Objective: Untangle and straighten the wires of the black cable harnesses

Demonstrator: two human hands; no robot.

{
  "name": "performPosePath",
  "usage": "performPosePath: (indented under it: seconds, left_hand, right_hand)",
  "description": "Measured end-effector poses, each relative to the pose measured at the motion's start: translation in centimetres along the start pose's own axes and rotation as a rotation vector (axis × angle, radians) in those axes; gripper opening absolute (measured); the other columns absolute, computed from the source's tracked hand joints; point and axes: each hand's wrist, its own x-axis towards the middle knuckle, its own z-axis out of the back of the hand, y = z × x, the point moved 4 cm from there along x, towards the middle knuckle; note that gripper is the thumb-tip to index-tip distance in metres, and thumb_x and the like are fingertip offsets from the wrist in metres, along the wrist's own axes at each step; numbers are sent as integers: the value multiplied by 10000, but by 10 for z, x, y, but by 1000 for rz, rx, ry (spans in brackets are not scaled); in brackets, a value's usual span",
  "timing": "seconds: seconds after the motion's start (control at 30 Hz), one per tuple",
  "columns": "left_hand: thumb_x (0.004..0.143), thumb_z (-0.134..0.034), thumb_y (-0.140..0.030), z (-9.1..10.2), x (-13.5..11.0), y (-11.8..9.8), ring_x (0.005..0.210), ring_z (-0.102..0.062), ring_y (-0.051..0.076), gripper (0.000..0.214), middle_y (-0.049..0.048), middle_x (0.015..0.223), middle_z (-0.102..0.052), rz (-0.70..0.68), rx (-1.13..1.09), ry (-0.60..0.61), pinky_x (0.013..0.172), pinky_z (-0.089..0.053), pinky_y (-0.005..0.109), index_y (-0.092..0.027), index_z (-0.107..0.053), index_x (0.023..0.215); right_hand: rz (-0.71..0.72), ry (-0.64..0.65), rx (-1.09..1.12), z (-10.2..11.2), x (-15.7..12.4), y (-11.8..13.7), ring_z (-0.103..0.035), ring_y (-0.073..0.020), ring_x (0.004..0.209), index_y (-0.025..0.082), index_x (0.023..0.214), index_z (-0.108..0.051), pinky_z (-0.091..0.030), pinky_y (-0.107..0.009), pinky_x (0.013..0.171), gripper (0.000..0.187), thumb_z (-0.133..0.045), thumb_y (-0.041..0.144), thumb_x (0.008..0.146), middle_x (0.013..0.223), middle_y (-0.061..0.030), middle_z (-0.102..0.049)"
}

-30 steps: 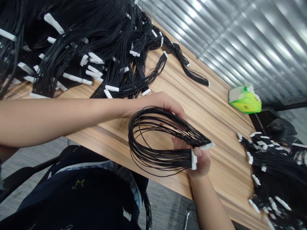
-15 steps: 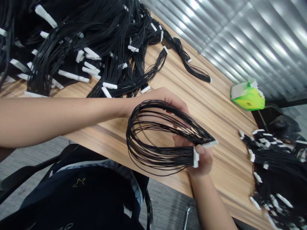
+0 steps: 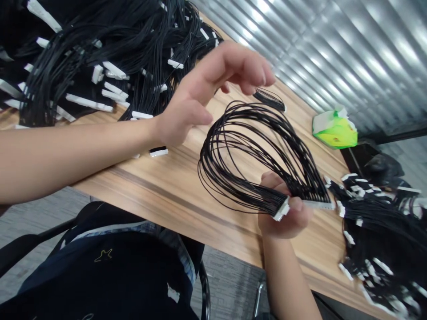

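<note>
My right hand (image 3: 283, 213) pinches the two white connectors (image 3: 282, 209) of a black wire harness (image 3: 253, 155), whose thin wires loop up and to the left above the wooden table (image 3: 187, 186). My left hand (image 3: 213, 89) hovers above the loop with its fingers spread and curved, holding nothing and apart from the wires. A big heap of the same black harnesses (image 3: 100, 58) with white connectors lies behind my left forearm at the top left.
A second pile of harnesses (image 3: 380, 222) lies at the right edge of the table. A green and white packet (image 3: 335, 131) sits near the far right corner. A corrugated metal wall (image 3: 333, 53) runs behind. My dark-clothed lap and a chair show below the table edge.
My left hand has let go of the wire loop and risen above it, fingers opening. My right hand has shifted the harness slightly right and tilted the loop upward.
</note>
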Motion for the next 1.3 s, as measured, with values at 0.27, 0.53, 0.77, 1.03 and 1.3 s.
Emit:
performPosePath:
  seconds: [0.27, 0.53, 0.77, 1.03, 1.3]
  left_hand:
    - [967, -558, -363, -40, -18, -48, 869, -706, 70, 161, -125, 932, -749, -361, 862, 418, 837, -493, 264, -354, -718, 979]
    - [1003, -521, -305, -57, -35, -37, 749, -666, 51, 231, -137, 926, -769, -378, 1014, 410, 685, -426, 277, -338, -731, 913]
    - [1021, -497, -352, -57, -35, -34, 759, -660, 53, 258, -132, 868, -763, -288, 1003, 454, 695, -394, 277, -355, -732, 916]
    - [944, -603, -285, -60, -32, -22, 854, -662, 127, 138, -39, 886, -746, 256, 735, 614, 690, -391, 284, -223, -722, 912]
    - [849, -620, -232, -53, -29, -15, 633, -500, 93, 92, -17, 719, -625, 563, 555, 679, 582, -331, 248, -179, -671, 794]
  right_hand:
    - [134, -56, -176, 2, -13, -7, -475, -224, 588, 262, 640, -516, -386, -419, 631, 374, -474, 474, 945, 597, -15, -469]
    - [200, -38, -230, 2, -16, -9, -536, -217, 692, 243, 733, -598, -413, -405, 682, 308, -469, 403, 964, 748, -29, -564]
    - [246, -5, -225, 4, -20, -15, -573, -217, 669, 247, 844, -639, -447, -387, 623, 294, -410, 364, 986, 763, -31, -582]
    - [247, 13, -303, 4, -20, -23, -620, -216, 707, 264, 964, -710, -484, -365, 651, 247, -475, 341, 981, 791, -36, -653]
    - [192, 167, -376, -4, -17, -16, -655, -202, 672, 262, 1037, -742, -480, -337, 619, 281, -475, 337, 997, 783, -34, -699]
